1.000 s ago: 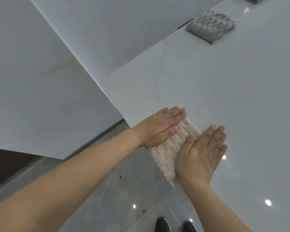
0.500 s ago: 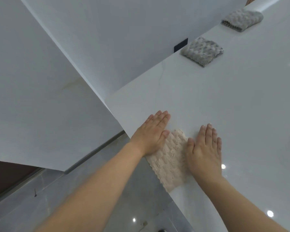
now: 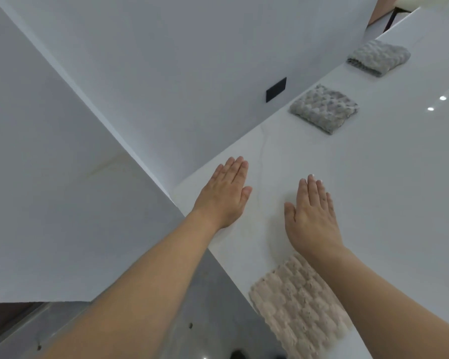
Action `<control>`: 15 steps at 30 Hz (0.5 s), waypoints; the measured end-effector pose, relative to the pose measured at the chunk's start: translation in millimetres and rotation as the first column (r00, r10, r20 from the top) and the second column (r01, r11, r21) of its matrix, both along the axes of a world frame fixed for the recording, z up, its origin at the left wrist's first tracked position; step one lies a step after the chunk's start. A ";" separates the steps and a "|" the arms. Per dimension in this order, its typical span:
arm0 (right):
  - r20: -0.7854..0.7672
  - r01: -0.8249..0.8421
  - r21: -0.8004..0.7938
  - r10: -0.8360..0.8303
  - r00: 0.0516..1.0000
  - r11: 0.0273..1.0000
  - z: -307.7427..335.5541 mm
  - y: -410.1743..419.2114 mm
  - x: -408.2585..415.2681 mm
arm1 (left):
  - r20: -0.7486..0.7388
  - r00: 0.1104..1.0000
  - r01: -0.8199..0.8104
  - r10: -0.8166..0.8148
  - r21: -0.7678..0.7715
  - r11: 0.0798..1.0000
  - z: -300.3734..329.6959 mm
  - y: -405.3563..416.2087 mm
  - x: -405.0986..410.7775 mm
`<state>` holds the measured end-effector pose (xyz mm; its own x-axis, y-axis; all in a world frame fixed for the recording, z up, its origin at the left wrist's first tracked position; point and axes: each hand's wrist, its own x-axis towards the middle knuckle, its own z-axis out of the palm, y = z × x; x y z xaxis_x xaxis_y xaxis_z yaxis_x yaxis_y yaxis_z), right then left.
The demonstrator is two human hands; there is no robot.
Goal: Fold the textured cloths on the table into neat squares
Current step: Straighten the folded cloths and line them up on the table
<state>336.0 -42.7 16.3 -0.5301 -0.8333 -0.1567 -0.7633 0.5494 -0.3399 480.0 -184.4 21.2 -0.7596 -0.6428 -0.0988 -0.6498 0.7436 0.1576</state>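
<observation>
Plainly one cloth is done and the hands are between cloths. Furthest left, the left hand (image 3: 224, 193) lies flat and palm down on the bare white table (image 3: 373, 203), just inside its edge, its fingers straight and pressed together with the thumb a little apart, holding nothing. To its right the right hand (image 3: 312, 216) lies flat in the same way, fingers straight and close together, thumb spread to the side; it too holds nothing. Whether the palms press the surface or hover just over it I cannot tell.

Just behind the right wrist, near the table's edge, sits the beige cloth (image 3: 298, 307), already a compact folded square with a raised, brick-like pile and a slightly scalloped rim, its right side hidden under the forearm. Neither hand touches it.

Further right and well beyond the hands, the near grey cloth (image 3: 324, 108) lies along the far edge as a thick folded square with a bumpy, bubble-like surface. Past it the far grey cloth (image 3: 379, 59) is folded too, with a rounder, softer roll at one side.

I judge this to be the pause after smoothing a finished fold. No unfolded cloth shows, so the next move calls for finding one outside this view, or tidying the far grey one's looser edge.
</observation>
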 end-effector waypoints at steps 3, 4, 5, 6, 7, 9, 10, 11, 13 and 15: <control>0.004 0.027 0.016 -0.027 1.000 1.000 -7.5 -15.4 -10.0 | 0.036 0.999 0.032 -0.032 0.002 0.999 -6.3 -22.0 -7.8; 0.001 0.031 0.016 -0.031 1.000 0.999 -10.8 -19.7 -14.8 | 0.053 0.998 0.040 -0.040 -0.008 0.999 -9.9 -27.5 -9.6; -0.001 0.041 0.017 -0.041 0.999 0.999 -13.7 -23.4 -19.3 | 0.073 0.996 0.053 -0.052 -0.011 0.999 -13.1 -33.1 -12.0; -0.003 0.056 0.022 -0.056 0.998 0.998 -16.1 -26.2 -22.8 | 0.090 0.994 0.069 -0.067 -0.011 0.998 -16.3 -38.2 -15.5; -0.005 0.067 0.024 -0.067 0.998 0.997 -18.7 -30.0 -25.3 | 0.100 0.992 0.080 -0.078 -0.019 0.997 -20.0 -43.7 -18.6; -0.003 0.085 0.023 -0.085 0.996 0.996 -25.7 -39.9 -28.7 | 0.098 0.991 0.095 -0.092 -0.030 0.995 -25.5 -56.3 -26.6; 0.000 0.096 0.023 -0.096 0.995 0.995 -28.4 -45.3 -30.1 | 0.091 0.990 0.108 -0.105 -0.027 0.994 -27.8 -62.7 -32.0; 0.004 0.107 0.023 -0.107 0.994 0.994 -30.8 -51.1 -31.0 | 0.093 0.988 0.125 -0.122 -0.027 0.992 -30.2 -68.7 -36.7; 0.012 0.141 0.021 -0.141 0.990 0.990 -34.1 -61.4 -31.3 | 0.107 0.980 0.173 -0.168 -0.037 0.984 -33.9 -81.0 -44.1; 0.009 0.197 0.006 -0.197 0.980 0.980 -35.8 -70.9 -33.6 | 0.110 0.971 0.220 -0.214 -0.044 0.975 -35.3 -97.3 -52.5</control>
<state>302.4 -113.7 -19.6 -0.6824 -0.7117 -0.1667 -0.6366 0.6907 -0.3430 427.6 -281.7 -14.1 -0.8688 -0.4707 -0.1535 -0.4829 0.8741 0.0528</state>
